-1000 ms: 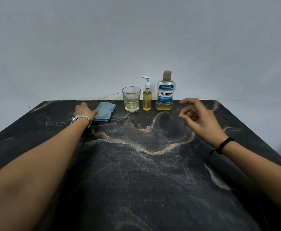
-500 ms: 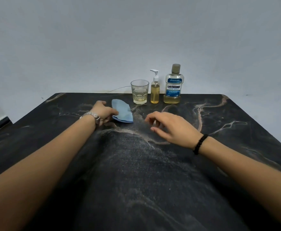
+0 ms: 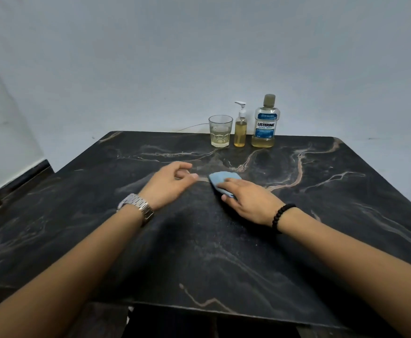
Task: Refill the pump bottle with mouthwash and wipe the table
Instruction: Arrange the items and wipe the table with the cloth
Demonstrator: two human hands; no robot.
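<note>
The refill appeared finished: the pump bottle (image 3: 240, 128) was seen capped and largely full of amber liquid, standing upright at the far edge of the table (image 3: 346, 215) between a glass (image 3: 220, 131) and the mouthwash bottle (image 3: 264, 121). Wiping seemed only just begun. A blue cloth (image 3: 221, 179) was pressed flat to the table under the straight fingers of the right hand (image 3: 249, 200). The left hand (image 3: 169, 182) was held just beside it, loosely curled and empty. Half a second earlier the cloth had been held by the left hand, farther left; it had since been passed across.
</note>
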